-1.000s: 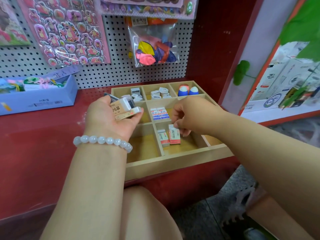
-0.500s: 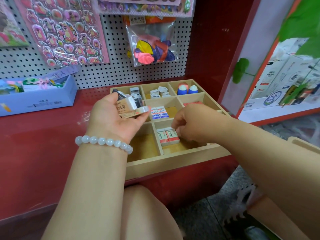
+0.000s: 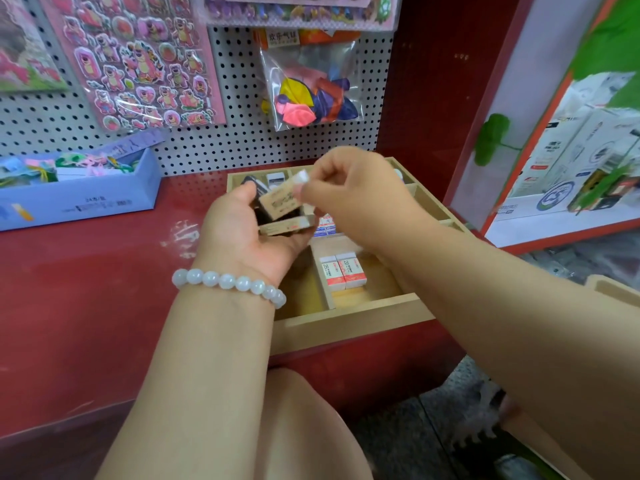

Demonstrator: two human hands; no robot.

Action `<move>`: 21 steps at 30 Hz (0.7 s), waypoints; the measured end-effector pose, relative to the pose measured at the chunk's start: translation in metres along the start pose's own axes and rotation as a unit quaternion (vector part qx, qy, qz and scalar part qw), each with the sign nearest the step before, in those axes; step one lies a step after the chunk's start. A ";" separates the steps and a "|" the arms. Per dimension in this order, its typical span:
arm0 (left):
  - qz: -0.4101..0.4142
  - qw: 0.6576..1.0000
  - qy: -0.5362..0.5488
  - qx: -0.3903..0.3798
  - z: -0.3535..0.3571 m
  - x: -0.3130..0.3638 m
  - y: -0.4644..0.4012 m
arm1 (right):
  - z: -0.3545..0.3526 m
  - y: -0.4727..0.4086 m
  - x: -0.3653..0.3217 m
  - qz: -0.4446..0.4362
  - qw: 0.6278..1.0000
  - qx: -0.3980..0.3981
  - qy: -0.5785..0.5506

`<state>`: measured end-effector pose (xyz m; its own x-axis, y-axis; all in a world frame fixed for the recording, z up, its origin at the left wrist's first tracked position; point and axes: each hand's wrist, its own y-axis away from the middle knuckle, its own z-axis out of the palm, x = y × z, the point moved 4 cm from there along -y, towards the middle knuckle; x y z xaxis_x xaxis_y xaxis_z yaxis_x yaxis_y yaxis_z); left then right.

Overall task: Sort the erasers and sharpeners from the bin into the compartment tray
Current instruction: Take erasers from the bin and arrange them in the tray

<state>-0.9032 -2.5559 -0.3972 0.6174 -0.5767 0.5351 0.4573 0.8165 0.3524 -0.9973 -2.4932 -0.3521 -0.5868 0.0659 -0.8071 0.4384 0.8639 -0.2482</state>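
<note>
Pinching the white end of a tan-sleeved eraser, the right hand has come up from the near middle compartment of the compartment tray, where a moment ago it was settling two red-and-white erasers. Those two now lie side by side in that compartment, so that placement looks finished and the next piece is being taken. The left hand hovers over the tray's left side, cupped around a small stack of erasers, the tan one on top. Behind the hands, the tray's far compartments hold more small pieces, mostly hidden. Left of the tray on the red surface sits a blue box; above the tray hang a sticker sheet and a bag of balloons. Both hands block much of the tray, so the free compartments are hard to judge.
</note>
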 end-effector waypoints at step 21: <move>0.153 0.983 0.040 0.093 -0.047 0.068 -0.012 | 0.076 -0.062 0.001 0.007 0.903 -0.175 0.392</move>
<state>-0.8365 -2.6062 -0.4016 0.7600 -0.2974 0.5779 0.1220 0.9386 0.3227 -0.9738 -2.5850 -0.3781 -0.9445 0.2936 -0.1476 0.2888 0.9559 0.0538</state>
